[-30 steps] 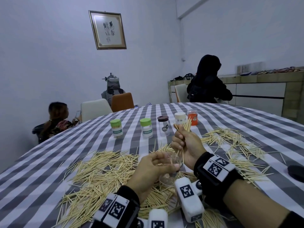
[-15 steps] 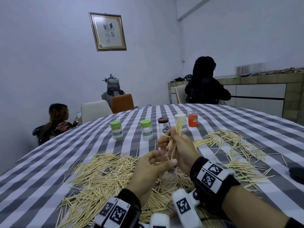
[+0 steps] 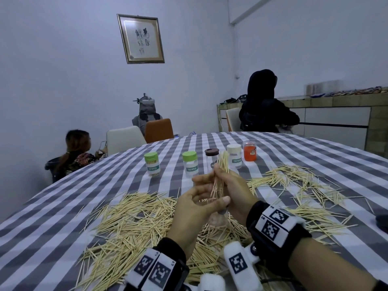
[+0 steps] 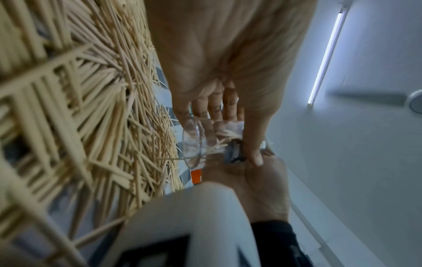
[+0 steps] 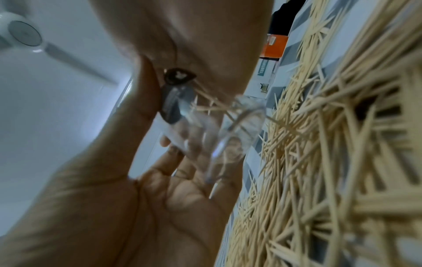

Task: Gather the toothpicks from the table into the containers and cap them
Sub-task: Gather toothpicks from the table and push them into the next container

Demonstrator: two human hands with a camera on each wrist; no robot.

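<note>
- Clear glass jar [image 4: 198, 142], uncapped, is held in the left hand [image 3: 195, 208], thumb and fingers curled round it, above the near toothpick heap [image 3: 134, 223]; a few toothpicks lie inside it.
- Right hand [image 3: 233, 190] grips a bundle of toothpicks [image 3: 220, 175] in curled fingers, bundle nearly upright, lower tips at the jar mouth.
- Row of five containers stands toward the far edge of the table [image 3: 63, 206], all upright and capped:
  - two green-capped jars [image 3: 151, 163] [image 3: 190, 163] labelled TOOTHPICK, contents not discernible;
  - brown-capped clear jar [image 3: 211, 157], partly hidden behind the bundle;
  - white-capped jar [image 3: 234, 157];
  - orange jar [image 3: 249, 151], rightmost.
- Second scatter of toothpicks [image 3: 304, 181] lies toward the right edge of the table.
- Dark round object [image 3: 382, 222] sits at the right edge, cut off by the frame.
- Checked grey-and-white cloth covers the table.
- Chairs [image 3: 123, 139] and two seated persons are beyond the far edge.
</note>
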